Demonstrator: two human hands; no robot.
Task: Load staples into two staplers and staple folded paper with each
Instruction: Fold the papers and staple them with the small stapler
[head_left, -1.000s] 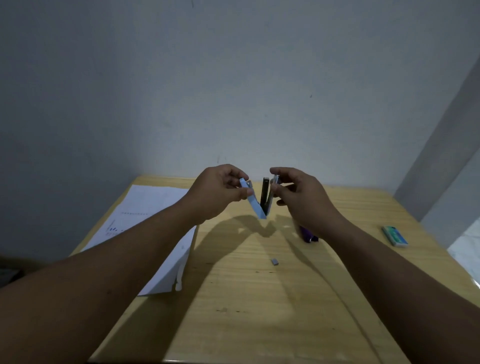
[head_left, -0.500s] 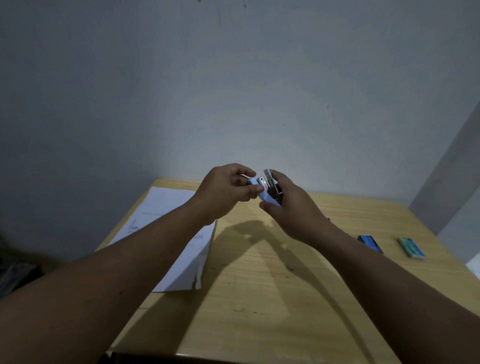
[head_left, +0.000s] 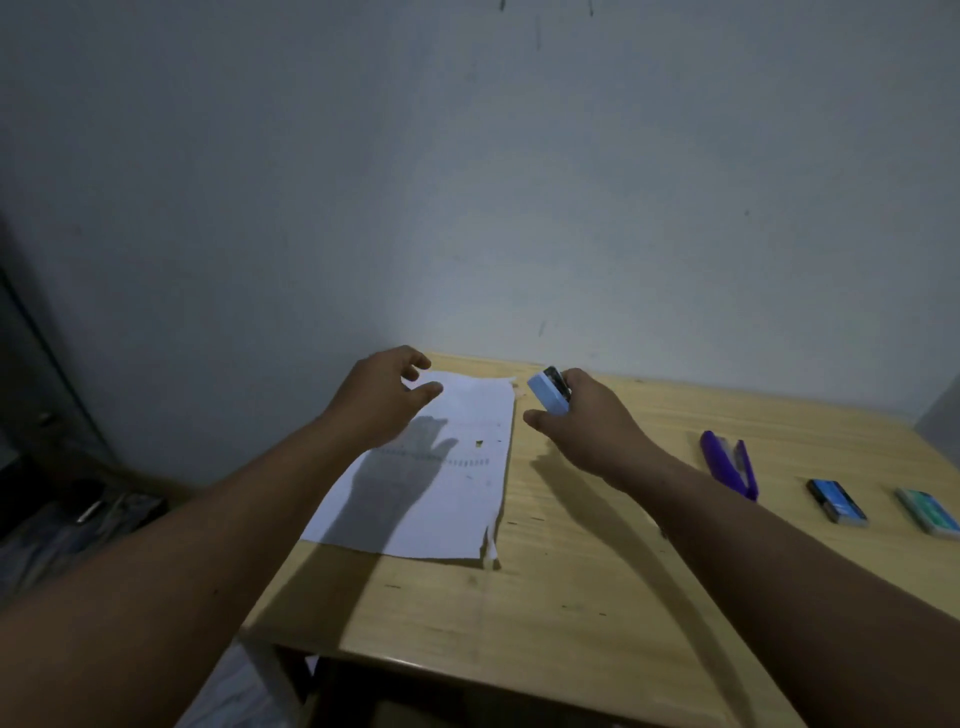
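The right hand (head_left: 587, 421) gripped a light blue stapler (head_left: 549, 391) above the wooden table (head_left: 571, 597), just right of the white paper (head_left: 441, 483). The left hand (head_left: 382, 397) hung over the paper's far end, fingers loosely curled and holding nothing, its shadow falling on the sheet. Further right lay a purple stapler (head_left: 730, 464), then a blue staple box (head_left: 836, 501) and a green staple box (head_left: 930, 512).

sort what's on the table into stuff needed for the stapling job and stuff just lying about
For the job:
- light blue stapler, held in the right hand
- paper, under the left hand
- purple stapler
- two small boxes, probably staples

Lying about:
- nothing else on the table that I can make out
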